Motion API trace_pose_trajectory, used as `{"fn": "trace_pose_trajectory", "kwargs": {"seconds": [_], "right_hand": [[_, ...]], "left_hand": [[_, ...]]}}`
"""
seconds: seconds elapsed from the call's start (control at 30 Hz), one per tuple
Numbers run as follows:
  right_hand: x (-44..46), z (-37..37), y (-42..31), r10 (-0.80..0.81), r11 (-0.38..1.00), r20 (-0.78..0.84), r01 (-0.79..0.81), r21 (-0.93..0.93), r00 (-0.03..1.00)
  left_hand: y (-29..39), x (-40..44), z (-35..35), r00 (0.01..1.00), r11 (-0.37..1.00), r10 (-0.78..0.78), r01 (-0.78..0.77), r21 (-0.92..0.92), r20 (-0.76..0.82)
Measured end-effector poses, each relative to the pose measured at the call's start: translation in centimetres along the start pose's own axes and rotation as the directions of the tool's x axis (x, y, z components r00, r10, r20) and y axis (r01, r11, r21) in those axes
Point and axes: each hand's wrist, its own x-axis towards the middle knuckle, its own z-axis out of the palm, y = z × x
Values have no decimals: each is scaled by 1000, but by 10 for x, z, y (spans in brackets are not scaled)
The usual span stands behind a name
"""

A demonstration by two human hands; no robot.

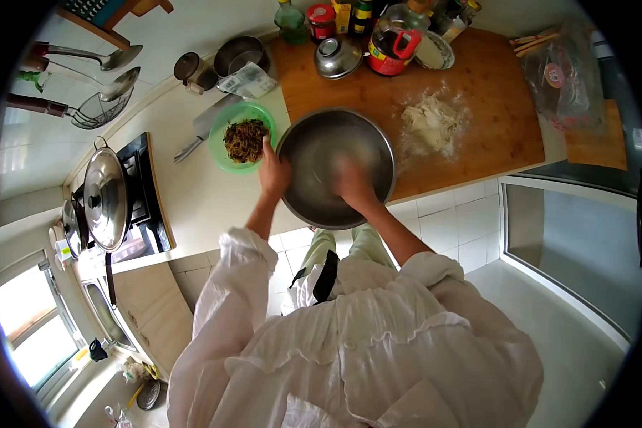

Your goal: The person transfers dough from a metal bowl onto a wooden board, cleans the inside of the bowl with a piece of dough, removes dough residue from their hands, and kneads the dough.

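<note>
A large metal mixing bowl (309,192) is at the front edge of the counter, partly over the wooden board. My left hand (272,172) grips the bowl's left rim, thumb pointing up. Inside the bowl is my right hand (354,185), its fingers smeared by motion, so their pose is unclear. Pale residue coats the bowl's inner wall. Right of the bowl, a lump of dough (432,123) lies on the board in scattered flour. Close by my left hand stands a green bowl (220,148) with a dark chopped filling (245,140).
A cleaver (207,125) lies left of the green bowl. Behind are a dark pot (241,55), an upturned metal bowl (337,58) and a red-labelled jug (398,43) on the wooden board (492,93). A lidded pan (105,200) sits on the stove at left.
</note>
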Motion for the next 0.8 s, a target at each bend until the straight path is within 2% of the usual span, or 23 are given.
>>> {"fn": "trace_pose_trajectory", "kwargs": {"seconds": [0.03, 0.07, 0.1, 0.13, 0.2, 0.23, 0.27, 0.3, 0.33, 0.37, 0.4, 0.43, 0.47, 0.5, 0.57, 0.67, 0.8], "right_hand": [[2, 1, 3, -3, 1000, -6, 3, 0, 1000], [1, 7, 11, -2, 1000, -95, 0, -21, 995], [1, 9, 17, -1, 999, -182, -7, -42, 983], [1, 4, 19, -1, 999, -186, -7, -40, 983], [0, -12, 22, 116, 989, -216, -134, -69, 970], [-1, -27, 17, 160, 966, -145, -186, -182, 976], [-4, -27, 27, 165, 964, -142, -190, -185, 976], [-5, -23, 39, 53, 988, -269, -89, -126, 962], [-5, -21, 47, -53, 996, -397, 22, -82, 916], [-4, -25, 44, -11, 992, -316, -31, -126, 949], [-4, -23, 47, -9, 991, -317, -33, -129, 948], [-1, -18, 49, -42, 971, -321, -37, -237, 946], [2, -16, 51, -77, 939, -319, -39, -341, 945], [4, -10, 66, -79, 939, -318, -36, -343, 945], [8, 1, 98, -129, 944, -269, 35, -329, 955], [9, -8, 45, -139, 952, -343, 30, -303, 929], [33, 33, 51, -130, 940, -338, 7, -341, 932]], "left_hand": [[-21, -15, 25, 963, 984, 175, -177, 7, -207], [-22, -41, 38, 978, 998, 38, -46, -35, -206], [-18, -67, 43, 988, 976, -147, 138, -167, -45], [-32, -90, 62, 990, 996, 2, -14, -88, -144], [15, -112, 33, 960, 933, -255, 276, -231, 117], [21, -105, 28, 959, 932, -257, 279, -230, 122], [23, -90, 26, 985, 967, -174, 171, -188, 3], [26, -72, 23, 990, 989, -80, 65, -132, -114], [34, -54, 16, 990, 989, -80, 65, -134, -113], [46, -36, 8, 997, 995, -30, 23, -99, -71], [51, -24, 7, 1000, 998, 19, -21, -65, -24], [49, -20, 15, 999, 997, 21, -23, -69, -24], [46, -16, 26, 999, 998, 32, -34, 56, 21], [41, -15, 34, 997, 982, 36, -47, 181, 67], [39, -22, 40, 996, 984, 21, -37, 174, 91], [39, -28, 42, 992, 986, 1, -23, 164, 128], [42, -28, 40, 990, 980, -12, -16, 198, 139]]}}
